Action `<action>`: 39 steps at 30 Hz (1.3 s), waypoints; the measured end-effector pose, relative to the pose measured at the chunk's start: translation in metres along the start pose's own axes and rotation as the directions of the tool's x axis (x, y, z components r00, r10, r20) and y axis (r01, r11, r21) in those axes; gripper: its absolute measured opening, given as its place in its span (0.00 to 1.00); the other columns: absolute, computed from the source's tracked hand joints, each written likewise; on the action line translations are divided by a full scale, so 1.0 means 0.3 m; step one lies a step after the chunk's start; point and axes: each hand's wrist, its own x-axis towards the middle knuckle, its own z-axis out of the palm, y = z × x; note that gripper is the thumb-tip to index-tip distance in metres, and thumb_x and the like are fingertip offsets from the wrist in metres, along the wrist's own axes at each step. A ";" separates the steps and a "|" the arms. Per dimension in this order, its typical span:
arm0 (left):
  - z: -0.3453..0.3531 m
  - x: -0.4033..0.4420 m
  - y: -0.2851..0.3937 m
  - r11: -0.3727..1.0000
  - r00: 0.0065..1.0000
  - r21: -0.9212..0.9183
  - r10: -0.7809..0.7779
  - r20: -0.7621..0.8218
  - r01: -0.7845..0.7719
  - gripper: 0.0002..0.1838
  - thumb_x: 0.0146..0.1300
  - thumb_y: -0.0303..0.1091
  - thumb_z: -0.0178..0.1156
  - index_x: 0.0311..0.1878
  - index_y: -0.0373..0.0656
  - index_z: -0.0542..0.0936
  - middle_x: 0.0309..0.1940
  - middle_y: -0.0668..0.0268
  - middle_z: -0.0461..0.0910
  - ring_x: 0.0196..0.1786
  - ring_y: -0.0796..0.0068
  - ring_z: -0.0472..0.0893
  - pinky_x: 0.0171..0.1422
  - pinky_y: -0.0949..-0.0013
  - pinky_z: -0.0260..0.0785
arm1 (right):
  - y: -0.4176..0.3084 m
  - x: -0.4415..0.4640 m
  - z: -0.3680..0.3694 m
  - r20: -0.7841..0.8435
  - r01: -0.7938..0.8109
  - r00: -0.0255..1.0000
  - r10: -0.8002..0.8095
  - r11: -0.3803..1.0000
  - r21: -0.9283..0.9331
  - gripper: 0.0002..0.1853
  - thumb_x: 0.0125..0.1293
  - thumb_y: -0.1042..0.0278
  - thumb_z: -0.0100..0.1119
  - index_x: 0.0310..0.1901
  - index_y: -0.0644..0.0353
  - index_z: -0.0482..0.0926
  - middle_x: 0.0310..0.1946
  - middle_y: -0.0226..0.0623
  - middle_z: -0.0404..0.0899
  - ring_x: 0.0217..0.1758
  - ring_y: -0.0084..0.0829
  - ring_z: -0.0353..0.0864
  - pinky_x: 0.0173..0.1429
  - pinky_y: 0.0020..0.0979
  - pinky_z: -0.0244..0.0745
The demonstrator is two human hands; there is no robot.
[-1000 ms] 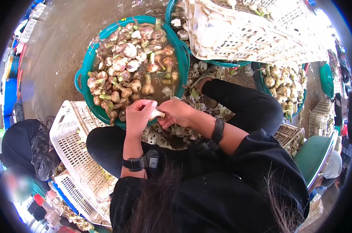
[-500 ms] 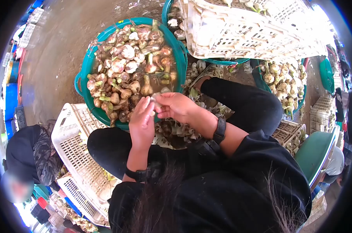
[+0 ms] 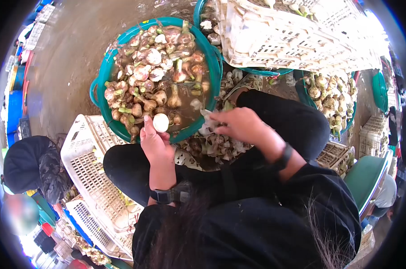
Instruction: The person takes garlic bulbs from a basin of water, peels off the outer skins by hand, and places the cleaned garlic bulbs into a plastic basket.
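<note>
My left hand [image 3: 156, 147] is closed around a smooth white garlic bulb [image 3: 161, 122], held over the near edge of a green tub [image 3: 103, 74]. Unpeeled garlic bulbs [image 3: 142, 74] with stems lie in brownish water inside that tub. To the right, my right hand [image 3: 242, 127] pinches a pale, papery garlic skin [image 3: 208, 122], apart from the bulb. Beneath the hands, between my legs, lies a heap of shed garlic skins [image 3: 212, 148].
White plastic crates [image 3: 274, 40] stand at the upper right and at my left side. Another tub of garlic bulbs [image 3: 333, 96] sits beyond my right knee. A person in dark clothes [image 3: 26, 161] is at the far left, near blue containers [image 3: 15, 107].
The hands, together before, are now apart. My right hand has moved right, carrying garlic skin away, and the white bulb now shows in my left hand. The view has shifted slightly.
</note>
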 end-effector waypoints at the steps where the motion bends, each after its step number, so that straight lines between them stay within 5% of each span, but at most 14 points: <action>1: 0.025 -0.029 0.000 0.981 0.986 0.143 0.145 -0.081 -0.132 0.14 0.60 0.43 0.57 0.27 0.47 0.68 0.19 0.71 0.72 0.19 0.85 0.68 0.21 0.79 0.59 | -0.034 0.029 0.041 -0.067 -0.046 0.996 0.050 0.997 0.059 0.12 0.59 0.58 0.51 0.41 0.51 0.77 0.34 0.40 0.79 0.33 0.42 0.79 0.37 0.39 0.75; 6: 0.051 -0.056 -0.036 0.422 0.591 0.568 0.794 0.144 -0.706 0.17 0.57 0.32 0.61 0.18 0.42 0.64 0.18 0.70 0.71 0.20 0.83 0.68 0.22 0.75 0.58 | -0.245 0.125 0.013 -0.232 0.020 0.964 0.128 0.838 0.545 0.12 0.57 0.64 0.54 0.23 0.65 0.75 0.17 0.48 0.72 0.19 0.45 0.71 0.26 0.34 0.67; 8: 0.055 -0.068 -0.020 0.362 0.552 0.602 0.818 0.161 -0.712 0.17 0.56 0.29 0.61 0.17 0.40 0.64 0.19 0.69 0.70 0.20 0.78 0.68 0.22 0.72 0.58 | -0.265 0.137 0.017 -0.230 0.000 0.958 0.173 0.800 0.600 0.13 0.57 0.65 0.54 0.22 0.66 0.75 0.16 0.47 0.71 0.17 0.42 0.70 0.25 0.34 0.67; 10: 0.052 -0.073 0.002 -0.231 0.162 0.630 0.850 0.502 -0.741 0.12 0.55 0.26 0.61 0.19 0.39 0.70 0.21 0.65 0.71 0.24 0.74 0.70 0.28 0.75 0.63 | -0.267 0.138 0.014 -0.219 -0.022 0.952 0.214 0.762 0.647 0.14 0.56 0.65 0.53 0.21 0.67 0.74 0.14 0.47 0.71 0.14 0.38 0.68 0.24 0.34 0.66; 14: 0.073 -0.082 -0.010 -0.332 0.031 0.460 0.784 0.621 -0.823 0.15 0.51 0.23 0.63 0.18 0.40 0.66 0.24 0.63 0.71 0.23 0.67 0.71 0.24 0.67 0.64 | -0.254 0.130 0.001 -0.165 -0.056 0.960 0.227 0.730 0.681 0.12 0.53 0.65 0.54 0.20 0.66 0.75 0.15 0.48 0.71 0.18 0.40 0.71 0.26 0.36 0.68; 19: 0.065 -0.067 -0.015 -0.290 0.089 0.516 0.803 0.589 -0.806 0.15 0.51 0.23 0.63 0.19 0.39 0.65 0.22 0.64 0.72 0.21 0.70 0.70 0.24 0.68 0.64 | -0.207 0.138 0.041 -0.072 -0.096 0.957 0.281 0.540 0.836 0.09 0.53 0.70 0.53 0.22 0.66 0.78 0.13 0.36 0.74 0.16 0.20 0.70 0.24 0.26 0.67; 22: 0.037 -0.039 0.028 0.999 0.994 -0.036 -0.025 0.109 0.029 0.09 0.57 0.32 0.54 0.22 0.45 0.69 0.17 0.70 0.69 0.13 0.80 0.63 0.17 0.73 0.54 | -0.102 0.121 0.117 -0.123 -0.154 0.887 0.445 0.536 0.830 0.07 0.52 0.74 0.54 0.24 0.68 0.79 0.18 0.35 0.77 0.21 0.19 0.74 0.28 0.22 0.70; 25: 0.026 -0.034 0.036 0.958 0.961 -0.098 -0.263 0.081 0.270 0.08 0.57 0.36 0.51 0.23 0.47 0.70 0.14 0.72 0.68 0.10 0.81 0.59 0.15 0.75 0.49 | -0.035 0.083 0.043 -0.412 0.307 0.799 0.438 0.292 0.906 0.06 0.53 0.80 0.50 0.25 0.66 0.79 0.33 0.38 0.80 0.33 0.22 0.77 0.40 0.21 0.71; 28: -0.013 -0.013 0.038 0.911 0.917 -0.144 -0.363 0.167 0.387 0.08 0.57 0.36 0.50 0.23 0.47 0.70 0.13 0.72 0.68 0.10 0.80 0.59 0.14 0.75 0.48 | 0.009 0.036 -0.023 -0.143 0.114 0.886 0.442 0.092 0.989 0.07 0.54 0.79 0.49 0.23 0.64 0.78 0.35 0.38 0.81 0.34 0.23 0.77 0.39 0.24 0.71; 30: -0.025 -0.007 0.042 0.939 0.936 -0.089 -0.316 0.152 0.332 0.08 0.56 0.35 0.50 0.22 0.47 0.70 0.12 0.71 0.67 0.10 0.80 0.59 0.14 0.75 0.48 | -0.011 0.027 -0.075 0.224 -0.280 0.944 0.242 0.947 0.155 0.14 0.61 0.64 0.48 0.27 0.66 0.77 0.23 0.35 0.78 0.31 0.25 0.78 0.36 0.29 0.72; 32: 0.008 -0.030 0.036 0.970 0.969 0.061 -0.238 0.072 0.234 0.12 0.58 0.38 0.52 0.21 0.47 0.70 0.12 0.72 0.65 0.10 0.83 0.59 0.13 0.76 0.48 | -0.042 0.041 0.035 0.119 -0.227 0.973 0.196 0.903 0.364 0.17 0.62 0.57 0.45 0.32 0.65 0.76 0.25 0.36 0.78 0.30 0.28 0.78 0.34 0.31 0.72; 34: 0.065 -0.078 0.027 0.780 0.999 0.624 0.044 0.014 -0.043 0.15 0.61 0.42 0.53 0.21 0.45 0.69 0.12 0.74 0.64 0.11 0.85 0.59 0.14 0.78 0.48 | -0.054 0.066 0.139 -0.117 -0.037 0.979 0.168 0.706 0.708 0.27 0.65 0.42 0.39 0.41 0.63 0.73 0.29 0.37 0.77 0.29 0.34 0.78 0.32 0.35 0.73; 36: 0.048 -0.081 0.002 0.814 0.950 0.516 0.130 0.284 -0.265 0.17 0.65 0.44 0.49 0.25 0.42 0.71 0.15 0.73 0.66 0.15 0.86 0.60 0.18 0.81 0.50 | -0.106 0.135 0.156 0.424 -0.399 0.896 0.133 -0.184 0.899 0.28 0.66 0.40 0.36 0.48 0.61 0.69 0.37 0.40 0.76 0.30 0.36 0.79 0.32 0.40 0.75; 39: 0.072 -0.093 0.047 0.851 0.938 0.396 0.325 0.118 -0.345 0.18 0.67 0.47 0.45 0.32 0.41 0.72 0.22 0.71 0.70 0.19 0.86 0.63 0.21 0.80 0.54 | -0.101 0.232 0.024 0.102 -0.249 0.960 -0.262 -0.623 0.742 0.26 0.66 0.45 0.38 0.52 0.62 0.65 0.42 0.43 0.74 0.38 0.39 0.79 0.37 0.45 0.77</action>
